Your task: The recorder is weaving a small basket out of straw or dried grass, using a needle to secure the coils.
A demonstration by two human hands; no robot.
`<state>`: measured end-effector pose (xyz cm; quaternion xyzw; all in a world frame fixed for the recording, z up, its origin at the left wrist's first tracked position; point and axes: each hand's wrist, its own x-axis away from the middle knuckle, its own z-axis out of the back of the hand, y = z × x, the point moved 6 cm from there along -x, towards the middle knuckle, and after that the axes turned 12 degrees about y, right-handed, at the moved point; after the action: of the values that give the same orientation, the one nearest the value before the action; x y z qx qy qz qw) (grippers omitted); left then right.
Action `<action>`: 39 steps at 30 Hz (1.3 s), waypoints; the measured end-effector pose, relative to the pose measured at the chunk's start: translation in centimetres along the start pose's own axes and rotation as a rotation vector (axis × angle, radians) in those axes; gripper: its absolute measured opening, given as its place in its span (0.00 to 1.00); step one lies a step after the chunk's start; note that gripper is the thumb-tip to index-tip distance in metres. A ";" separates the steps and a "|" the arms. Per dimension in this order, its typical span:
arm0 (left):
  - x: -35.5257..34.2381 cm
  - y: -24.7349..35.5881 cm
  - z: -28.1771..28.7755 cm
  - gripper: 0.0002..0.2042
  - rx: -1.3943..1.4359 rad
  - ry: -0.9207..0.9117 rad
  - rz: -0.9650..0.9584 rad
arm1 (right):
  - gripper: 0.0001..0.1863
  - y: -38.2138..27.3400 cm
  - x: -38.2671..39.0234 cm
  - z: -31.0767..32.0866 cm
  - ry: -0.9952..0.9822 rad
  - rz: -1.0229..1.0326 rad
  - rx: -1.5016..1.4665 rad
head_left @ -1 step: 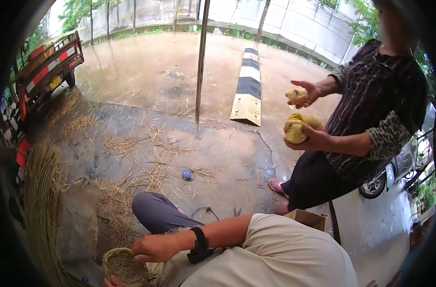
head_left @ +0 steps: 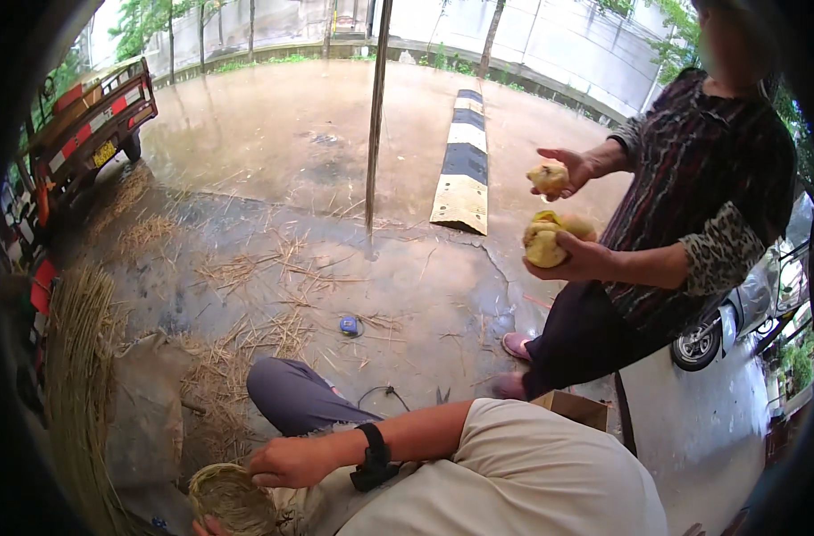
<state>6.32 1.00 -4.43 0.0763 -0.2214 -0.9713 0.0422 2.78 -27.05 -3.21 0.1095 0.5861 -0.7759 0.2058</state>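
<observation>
Woven basket (head_left: 233,498), small, round and greenish straw-yellow, sits low on the left beside the person's lap, its open mouth turned up, rim thick and rough, strands circling within. The left hand (head_left: 210,527), mostly cut off by the lower edge, has its fingers closed over the near rim. The right hand (head_left: 292,462) bends its fingers at the opposite rim; whether they pinch it I cannot tell. Long stalks (head_left: 78,357) stand bundled farther left; loose straw (head_left: 264,335) litters the wet ground beyond, near a blue tape measure (head_left: 349,326).
</observation>
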 end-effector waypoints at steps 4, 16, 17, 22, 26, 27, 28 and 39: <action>-0.4 -4.1 0.9 0.26 -0.054 0.155 -0.025 | 0.11 0.4 0.6 0.6 0.052 0.053 -0.061; -0.6 -9.5 5.5 0.23 -0.161 0.362 0.044 | 0.12 1.6 3.2 4.9 -0.020 -0.149 0.031; -0.6 -8.1 6.3 0.23 -0.136 0.388 0.044 | 0.12 1.9 3.5 5.5 -0.020 -0.192 0.042; -0.1 -12.3 6.9 0.22 -0.104 0.510 0.074 | 0.12 2.4 5.2 8.6 -0.026 -0.313 0.105; -0.8 -15.6 6.8 0.22 -0.115 0.505 0.079 | 0.13 2.4 5.6 9.9 -0.007 -0.344 0.136; -0.9 -16.0 6.8 0.23 -0.130 0.511 0.088 | 0.13 2.5 5.6 9.7 -0.015 -0.332 0.127; -0.9 -16.4 6.7 0.23 -0.139 0.519 0.091 | 0.13 2.7 5.6 9.5 -0.023 -0.320 0.117; 0.2 -13.1 7.2 0.25 -0.115 0.432 0.208 | 0.11 3.3 6.4 6.0 -0.149 -0.342 -0.094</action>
<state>4.24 15.80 -3.76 0.2564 -0.1581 -0.9339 0.1928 -1.01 -34.75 -6.96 -0.0590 0.6150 -0.7773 0.1188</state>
